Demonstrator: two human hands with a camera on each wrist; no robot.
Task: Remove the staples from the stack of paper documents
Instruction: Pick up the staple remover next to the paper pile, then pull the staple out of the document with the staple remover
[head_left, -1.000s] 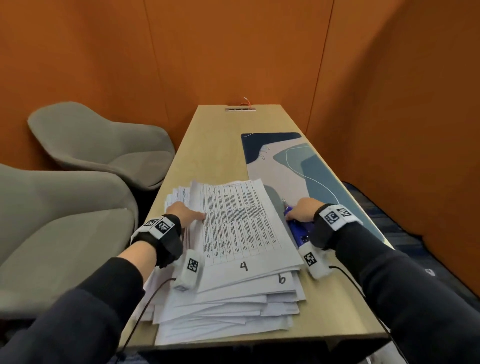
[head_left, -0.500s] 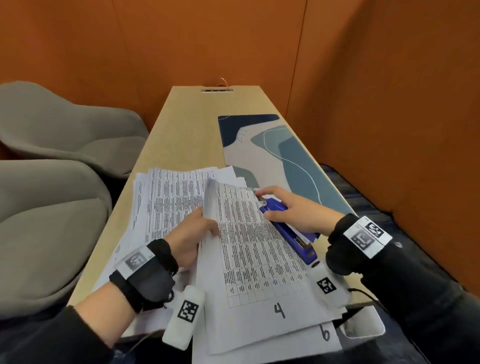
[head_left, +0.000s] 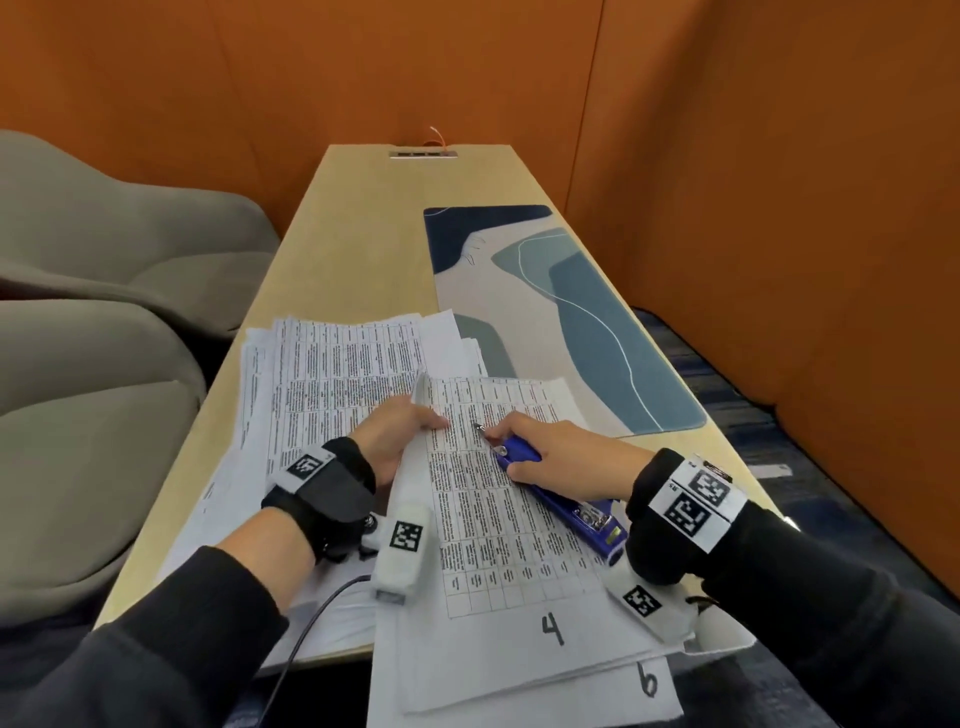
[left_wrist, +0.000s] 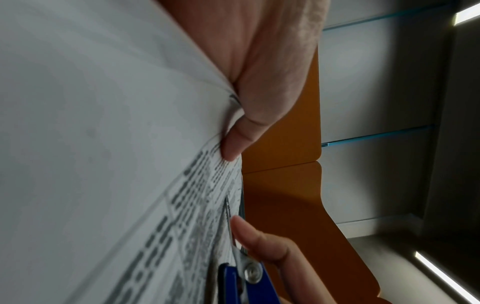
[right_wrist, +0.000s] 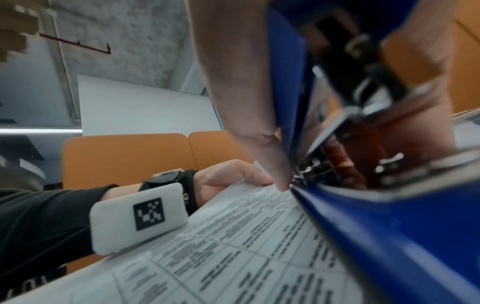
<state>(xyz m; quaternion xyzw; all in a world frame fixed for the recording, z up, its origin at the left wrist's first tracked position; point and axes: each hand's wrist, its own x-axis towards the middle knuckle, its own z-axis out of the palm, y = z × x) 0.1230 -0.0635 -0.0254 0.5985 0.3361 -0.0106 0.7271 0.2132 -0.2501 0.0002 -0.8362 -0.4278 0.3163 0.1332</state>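
While your left hand (head_left: 393, 435) pinches the left edge of the top sheet (head_left: 498, 499) between thumb and curled fingers, your right hand (head_left: 563, 457) wraps round a glossy blue stapler (head_left: 563, 506) lying slantwise on that sheet. Its thin metal tongue (head_left: 480, 428) points at the print near the sheet's upper left, just beside your left thumb. That sheet is matte white paper with a grey printed grid and a handwritten 4 near its bottom; it tops a loose, fanned stack (head_left: 332, 384) on the pale wooden table (head_left: 363, 234). A smooth mat (head_left: 576, 322) with curved blue and cream shapes lies beyond the stack, to the right.

Your left wrist view alone shows the sheet bowing upward under the thumb (left_wrist: 233, 144), with the tongue (left_wrist: 230, 222) slid flat along the paper's edge and a round rivet (left_wrist: 253, 271) on the blue body. Your right wrist view alone shows the stapler's underside: shiny steel spring and hinge parts (right_wrist: 363, 67) between blue shells, your forefinger (right_wrist: 259, 144) stretched straight along its side to the paper. Only the head view shows the grey padded chairs (head_left: 104, 291) left of the table.
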